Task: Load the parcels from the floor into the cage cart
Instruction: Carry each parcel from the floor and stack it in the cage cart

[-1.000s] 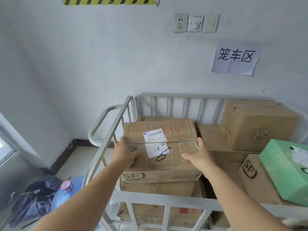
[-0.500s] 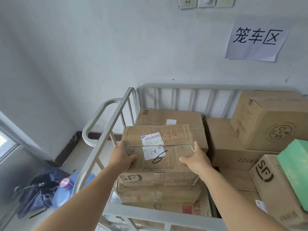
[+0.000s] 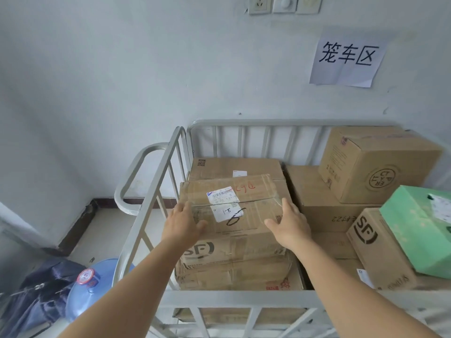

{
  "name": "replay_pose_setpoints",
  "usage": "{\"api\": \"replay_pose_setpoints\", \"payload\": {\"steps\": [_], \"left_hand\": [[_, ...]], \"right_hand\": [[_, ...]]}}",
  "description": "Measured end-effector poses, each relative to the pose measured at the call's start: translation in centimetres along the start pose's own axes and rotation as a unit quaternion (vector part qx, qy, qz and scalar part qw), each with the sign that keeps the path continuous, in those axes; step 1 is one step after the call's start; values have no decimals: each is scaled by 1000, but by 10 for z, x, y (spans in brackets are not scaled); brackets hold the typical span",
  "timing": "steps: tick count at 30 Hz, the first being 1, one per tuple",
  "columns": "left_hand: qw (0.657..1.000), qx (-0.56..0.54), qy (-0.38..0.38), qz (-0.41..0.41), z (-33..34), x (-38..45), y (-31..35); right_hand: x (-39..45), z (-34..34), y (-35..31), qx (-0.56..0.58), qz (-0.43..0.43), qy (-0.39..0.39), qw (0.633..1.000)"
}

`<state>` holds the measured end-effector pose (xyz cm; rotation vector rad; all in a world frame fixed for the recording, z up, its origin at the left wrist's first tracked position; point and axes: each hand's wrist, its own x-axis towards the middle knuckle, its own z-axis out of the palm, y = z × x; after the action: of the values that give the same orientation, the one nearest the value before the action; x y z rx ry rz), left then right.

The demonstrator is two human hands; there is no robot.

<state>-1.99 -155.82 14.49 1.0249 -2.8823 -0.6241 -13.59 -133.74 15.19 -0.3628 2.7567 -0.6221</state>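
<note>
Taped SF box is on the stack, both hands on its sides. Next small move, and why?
Probably let go: lift the left hand and right hand off the taped box. It already appears to rest flat on the stack inside the cage cart, so it likely needs no further support.

Both bare arms extended forward, left hand [image 3: 181, 224] and right hand [image 3: 290, 224] fingers straight, palms facing inward

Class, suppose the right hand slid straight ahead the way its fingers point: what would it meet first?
Likely the box behind, against the cart's back rail; the right hand points along the taped parcel. Depth is uncertain.
</note>
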Motion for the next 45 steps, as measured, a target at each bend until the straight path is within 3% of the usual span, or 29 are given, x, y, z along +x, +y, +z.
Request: {"api": "replay_pose_setpoints", "payload": {"steps": [8, 15, 22, 26, 35, 45], "left_hand": [[977, 38, -44, 204, -25, -53, 21], [923, 58, -94, 368, -29, -131, 42], [866, 47, -155, 473, 4, -218, 71], [821, 67, -211, 526, 25, -277, 92], [708, 74, -264, 651, 77, -446, 123], [609, 117, -314, 719, 120, -648, 119]], "right_hand": [[-111, -12, 0, -69, 36, 79, 994], [-233, -11, 28, -83, 126, 120, 981], [-349, 0, 74, -52, 253, 163, 952], [-416, 9, 102, -21, 326, 185, 927], [-583, 43, 166, 40, 465, 219, 857], [-776, 95, 234, 94, 571, 231, 782]]}}
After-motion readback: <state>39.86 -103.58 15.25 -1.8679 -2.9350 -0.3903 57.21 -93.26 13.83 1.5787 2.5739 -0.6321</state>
